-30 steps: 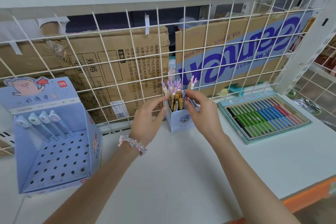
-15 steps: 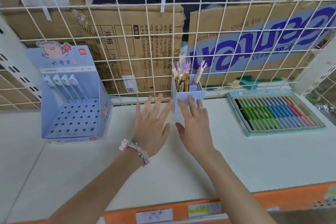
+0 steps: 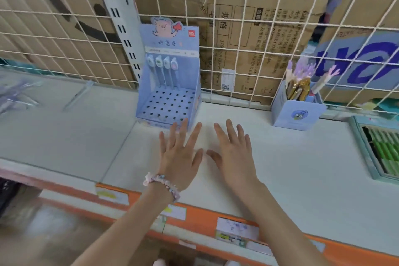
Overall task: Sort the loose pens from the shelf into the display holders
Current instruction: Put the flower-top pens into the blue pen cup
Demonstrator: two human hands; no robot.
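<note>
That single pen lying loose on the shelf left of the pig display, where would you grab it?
Probably at mid-barrel, from above. The loose pen lies flat on the shelf, slanted, apart from the pig display box, so thumb and finger can pinch across its thin barrel. Both the left hand and right hand are empty; the left is nearer.
</note>
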